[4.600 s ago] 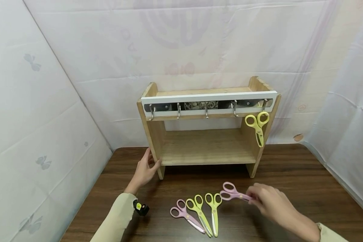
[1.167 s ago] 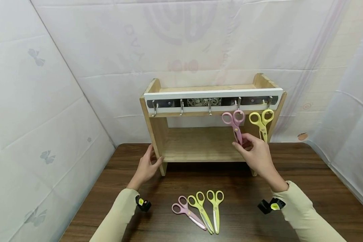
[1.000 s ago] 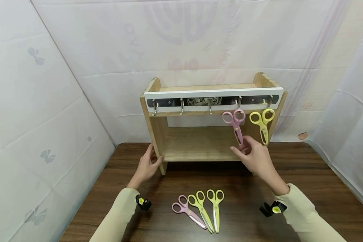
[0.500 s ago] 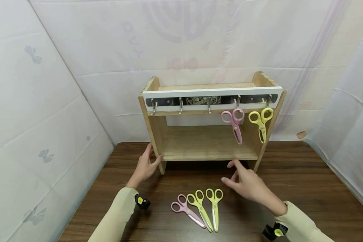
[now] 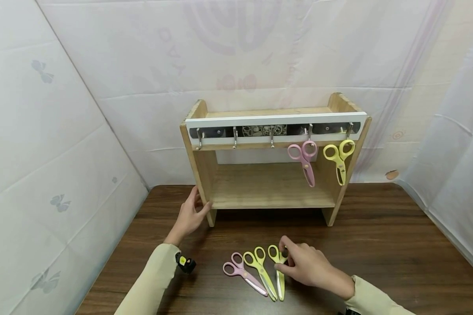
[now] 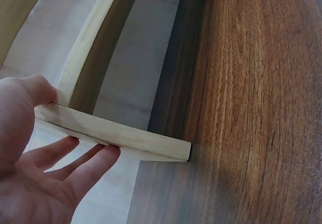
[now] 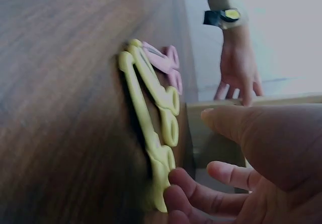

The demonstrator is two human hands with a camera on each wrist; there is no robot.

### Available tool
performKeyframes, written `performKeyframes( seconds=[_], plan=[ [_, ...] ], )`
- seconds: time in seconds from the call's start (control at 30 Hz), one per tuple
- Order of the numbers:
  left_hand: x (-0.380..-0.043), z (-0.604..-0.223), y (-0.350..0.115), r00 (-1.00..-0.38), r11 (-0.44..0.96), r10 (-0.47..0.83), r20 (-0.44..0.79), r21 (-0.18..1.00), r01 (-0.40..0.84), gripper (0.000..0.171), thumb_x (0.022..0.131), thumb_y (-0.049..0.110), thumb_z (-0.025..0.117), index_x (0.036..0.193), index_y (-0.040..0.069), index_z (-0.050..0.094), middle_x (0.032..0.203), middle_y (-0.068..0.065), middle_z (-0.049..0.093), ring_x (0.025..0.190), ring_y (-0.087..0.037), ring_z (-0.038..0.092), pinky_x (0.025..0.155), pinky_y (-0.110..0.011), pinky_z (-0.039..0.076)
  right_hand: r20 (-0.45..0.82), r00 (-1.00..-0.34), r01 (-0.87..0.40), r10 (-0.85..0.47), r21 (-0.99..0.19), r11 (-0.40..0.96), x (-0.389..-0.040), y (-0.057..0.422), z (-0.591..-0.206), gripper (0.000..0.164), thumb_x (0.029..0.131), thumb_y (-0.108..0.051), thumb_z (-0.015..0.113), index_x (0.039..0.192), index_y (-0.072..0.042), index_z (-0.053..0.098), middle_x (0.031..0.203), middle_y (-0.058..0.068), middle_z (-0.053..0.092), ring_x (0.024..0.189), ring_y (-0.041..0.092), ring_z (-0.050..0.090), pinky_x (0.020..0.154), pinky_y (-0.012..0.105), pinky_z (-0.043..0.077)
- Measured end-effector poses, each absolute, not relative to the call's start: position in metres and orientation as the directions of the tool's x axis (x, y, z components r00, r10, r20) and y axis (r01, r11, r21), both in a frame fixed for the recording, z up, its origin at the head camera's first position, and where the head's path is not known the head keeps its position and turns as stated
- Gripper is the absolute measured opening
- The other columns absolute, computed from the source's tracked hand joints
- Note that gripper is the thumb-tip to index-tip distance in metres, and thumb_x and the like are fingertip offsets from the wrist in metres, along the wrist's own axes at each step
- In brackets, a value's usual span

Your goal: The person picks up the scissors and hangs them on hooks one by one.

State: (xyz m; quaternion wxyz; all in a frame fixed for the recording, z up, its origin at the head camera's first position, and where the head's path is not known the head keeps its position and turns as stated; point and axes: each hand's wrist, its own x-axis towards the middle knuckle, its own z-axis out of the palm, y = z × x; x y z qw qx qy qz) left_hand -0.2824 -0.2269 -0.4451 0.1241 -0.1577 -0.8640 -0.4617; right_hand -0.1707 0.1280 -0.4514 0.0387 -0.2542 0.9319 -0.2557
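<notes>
In the head view my left hand [image 5: 188, 219] holds the left side panel of a small wooden shelf [image 5: 273, 199]. In the left wrist view its thumb lies on one side of the panel [image 6: 121, 133] and its fingers on the other. My right hand [image 5: 305, 262] is over the handles of the rightmost yellow scissors [image 5: 280, 284], thumb and fingertips apart; the right wrist view has fingertips [image 7: 177, 178] right at the handle. To the left, another pair of yellow scissors [image 5: 265, 276] and pink scissors [image 5: 247, 277] lie on the table.
A white rail [image 5: 220, 141] with several metal hooks runs across the shelf front. Pink scissors [image 5: 305, 164] and yellow scissors [image 5: 340, 164] hang from its two rightmost hooks. The dark wooden table [image 5: 386, 245] meets white patterned sheets [image 5: 134, 52] at the back and sides.
My right hand brought pink scissors up from the table, hung them on the hook beside the yellow pair, let go and came down leftward to the rightmost yellow scissors. My left hand stays.
</notes>
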Motion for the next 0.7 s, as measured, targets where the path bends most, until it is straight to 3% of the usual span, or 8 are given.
performKeyframes(
  seconds=[0.37, 0.7],
  plan=[
    [-0.281, -0.444, -0.227, -0.917, 0.529, 0.161, 0.365, 0.752, 0.393, 0.064, 0.098, 0.025, 0.061, 0.153, 0.023, 0.027, 0.135, -0.023, 0.054, 0.114, -0.038, 0.06, 0.083, -0.05, 0.055, 0.0, -0.873, -0.439, -0.488, -0.435, 0.786, -0.16, 0.116, -0.465, 0.041, 0.085, -0.051, 0.071, 0.111, -0.027, 0.051, 0.093, -0.008, 0.056, 0.061, 0.008, 0.047, 0.043, 0.031, 0.034],
    [-0.283, -0.446, -0.228, -0.92, 0.528, 0.158, 0.359, 0.756, 0.386, 0.064, 0.098, 0.024, 0.062, 0.152, 0.023, 0.028, 0.135, -0.022, 0.054, 0.114, -0.038, 0.06, 0.082, -0.05, 0.056, -0.004, -0.871, -0.453, -0.491, -0.376, 0.808, -0.156, 0.117, -0.474, 0.04, 0.082, -0.046, 0.076, 0.105, -0.027, 0.05, 0.087, -0.009, 0.05, 0.06, 0.01, 0.045, 0.044, 0.031, 0.034]
  ],
)
